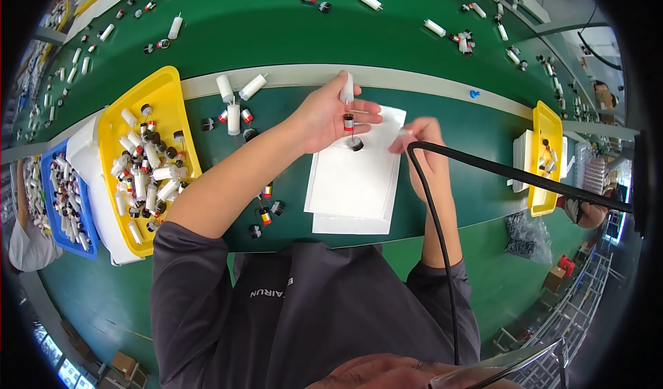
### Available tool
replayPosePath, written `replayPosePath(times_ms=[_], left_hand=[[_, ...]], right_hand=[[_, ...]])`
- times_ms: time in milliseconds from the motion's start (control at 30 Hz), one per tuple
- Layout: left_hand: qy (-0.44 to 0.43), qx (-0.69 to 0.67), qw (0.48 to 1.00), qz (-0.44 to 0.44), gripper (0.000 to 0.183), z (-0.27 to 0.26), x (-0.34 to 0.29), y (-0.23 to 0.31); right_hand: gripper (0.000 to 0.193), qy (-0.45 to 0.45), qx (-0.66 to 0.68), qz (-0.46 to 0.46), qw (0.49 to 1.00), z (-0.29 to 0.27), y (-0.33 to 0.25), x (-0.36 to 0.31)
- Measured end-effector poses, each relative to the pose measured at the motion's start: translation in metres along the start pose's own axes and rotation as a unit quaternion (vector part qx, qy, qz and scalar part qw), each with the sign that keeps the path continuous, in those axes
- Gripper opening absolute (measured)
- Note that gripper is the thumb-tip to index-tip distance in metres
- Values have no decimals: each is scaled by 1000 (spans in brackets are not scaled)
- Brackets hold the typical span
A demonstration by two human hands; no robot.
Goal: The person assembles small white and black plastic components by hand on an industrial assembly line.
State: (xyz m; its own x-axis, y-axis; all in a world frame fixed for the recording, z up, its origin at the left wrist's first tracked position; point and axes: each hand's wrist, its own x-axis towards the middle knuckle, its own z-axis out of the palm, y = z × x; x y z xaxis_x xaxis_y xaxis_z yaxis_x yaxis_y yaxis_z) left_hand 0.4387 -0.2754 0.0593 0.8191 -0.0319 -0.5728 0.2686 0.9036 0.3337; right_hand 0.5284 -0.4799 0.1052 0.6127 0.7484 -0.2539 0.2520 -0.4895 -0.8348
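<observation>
My left hand (pixel 331 118) holds a white cylinder (pixel 347 89) upright between thumb and fingers, the other fingers stretched out to the right. Below the cylinder, against those fingers, is a small red-and-black cylindrical part (pixel 349 122). A round black cap-like piece (pixel 356 144) hangs at its lower end, over a stack of white sheets or flat bags (pixel 352 188). To the right of the stack, my right hand (pixel 427 153) is raised with its fingers curled together. A blurred pale bit shows at its fingertips, too indistinct to name.
A yellow bin (pixel 191 140) full of similar parts stands left, with a blue bin (pixel 88 233) beyond it. Loose white cylinders (pixel 233 119) lie by my left forearm. A black cable (pixel 518 173) crosses before my right hand. Another yellow bin (pixel 537 137) stands right.
</observation>
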Motion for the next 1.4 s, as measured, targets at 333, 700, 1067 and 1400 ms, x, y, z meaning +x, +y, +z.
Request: replayPosePath(times_ms=[333, 700, 1067, 1400], left_hand=[[-172, -149, 969, 98, 49, -13, -1, 16], [-94, 273, 936, 203, 40, -4, -6, 16], [-62, 187, 949, 248, 26, -5, 3, 1], [-40, 183, 953, 238, 29, -4, 2, 4]], right_hand=[[58, 64, -42, -158, 984, 55, -22, 45], [45, 130, 124, -199, 963, 48, -2, 57], [41, 132, 160, -142, 968, 53, 1, 60], [35, 136, 58, -196, 969, 52, -3, 56]])
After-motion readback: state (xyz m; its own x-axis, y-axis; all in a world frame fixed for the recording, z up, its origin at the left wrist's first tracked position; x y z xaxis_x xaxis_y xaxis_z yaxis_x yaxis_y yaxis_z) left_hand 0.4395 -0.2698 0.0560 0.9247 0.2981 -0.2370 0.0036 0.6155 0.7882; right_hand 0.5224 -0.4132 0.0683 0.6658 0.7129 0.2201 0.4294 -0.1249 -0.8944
